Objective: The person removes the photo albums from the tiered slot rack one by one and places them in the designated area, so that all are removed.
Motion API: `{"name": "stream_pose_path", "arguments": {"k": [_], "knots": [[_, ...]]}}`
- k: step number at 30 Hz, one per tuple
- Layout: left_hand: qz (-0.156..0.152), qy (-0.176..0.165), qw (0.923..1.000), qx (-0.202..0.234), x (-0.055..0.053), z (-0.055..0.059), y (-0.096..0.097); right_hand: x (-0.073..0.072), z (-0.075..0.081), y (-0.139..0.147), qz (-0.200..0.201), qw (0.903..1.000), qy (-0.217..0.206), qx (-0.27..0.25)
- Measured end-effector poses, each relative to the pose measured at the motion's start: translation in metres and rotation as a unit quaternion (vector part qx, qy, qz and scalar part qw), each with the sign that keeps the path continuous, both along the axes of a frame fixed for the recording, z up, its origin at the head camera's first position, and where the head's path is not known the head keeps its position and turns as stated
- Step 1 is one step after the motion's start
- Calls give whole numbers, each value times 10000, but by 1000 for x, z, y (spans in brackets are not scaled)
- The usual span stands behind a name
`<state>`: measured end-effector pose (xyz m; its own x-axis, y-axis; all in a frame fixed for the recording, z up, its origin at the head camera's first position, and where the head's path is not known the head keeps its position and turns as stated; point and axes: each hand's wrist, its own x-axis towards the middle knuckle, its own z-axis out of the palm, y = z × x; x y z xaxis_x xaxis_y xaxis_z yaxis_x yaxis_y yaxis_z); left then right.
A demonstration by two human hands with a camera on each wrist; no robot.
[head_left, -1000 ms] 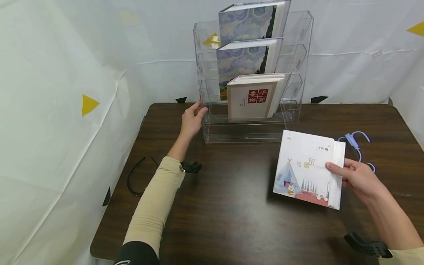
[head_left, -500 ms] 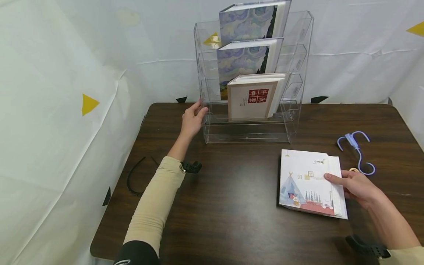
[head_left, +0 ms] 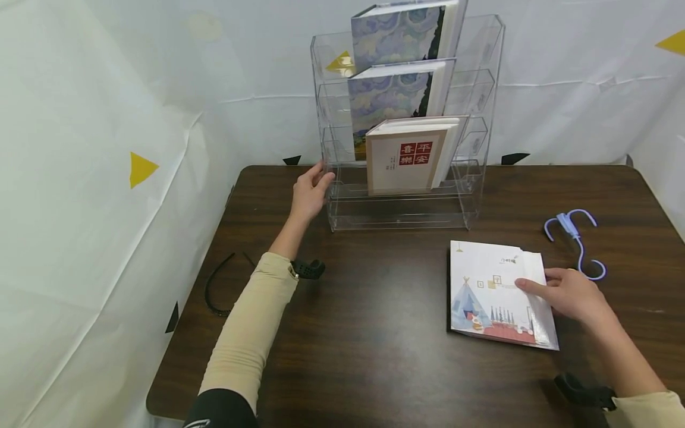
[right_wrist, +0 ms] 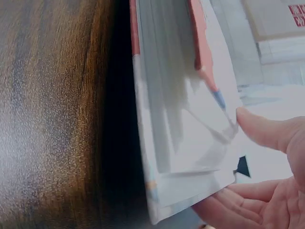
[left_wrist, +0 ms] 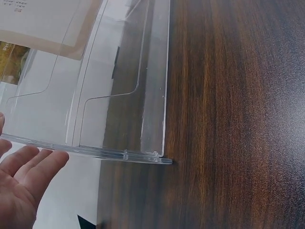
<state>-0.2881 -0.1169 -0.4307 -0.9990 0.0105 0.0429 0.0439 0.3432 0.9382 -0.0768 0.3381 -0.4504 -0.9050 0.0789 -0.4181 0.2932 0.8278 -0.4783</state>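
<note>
A clear acrylic tiered rack (head_left: 398, 223) stands at the back of the table. Its left side panel is touched by my left hand (head_left: 311, 191), whose fingers look nearly straight in the left wrist view. A white book (head_left: 495, 297) with a blue tent and a red strip on its cover is held by my right hand (head_left: 578, 294), thumb on the cover and fingers around the edge. The book lies nearly flat, low over the table; whether it touches the wood I cannot tell. In the right wrist view its pages (right_wrist: 164, 109) show between the covers.
In the rack stand a beige book (head_left: 401, 163) with red squares and two painted-cover books, one upper (head_left: 396, 35), one lower (head_left: 387, 95). A blue plastic hook (head_left: 578, 241) lies behind my right hand. A black curved band (head_left: 210, 291) lies on the table's left.
The white book has come down and toward me, and levelled, in my right hand; it shifts slightly left at the end. My left hand stays at the rack.
</note>
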Motion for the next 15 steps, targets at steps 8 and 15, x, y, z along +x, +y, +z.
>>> {"name": "stream_pose_path", "arguments": {"k": [8,15], "knots": [[-15,38,10000,-26,1,0,0,9,8,-10,-99,9950,559,826],[-20,-4,10000,-74,2,0,1,10,9,-16,-179,9921,684,1035]]}}
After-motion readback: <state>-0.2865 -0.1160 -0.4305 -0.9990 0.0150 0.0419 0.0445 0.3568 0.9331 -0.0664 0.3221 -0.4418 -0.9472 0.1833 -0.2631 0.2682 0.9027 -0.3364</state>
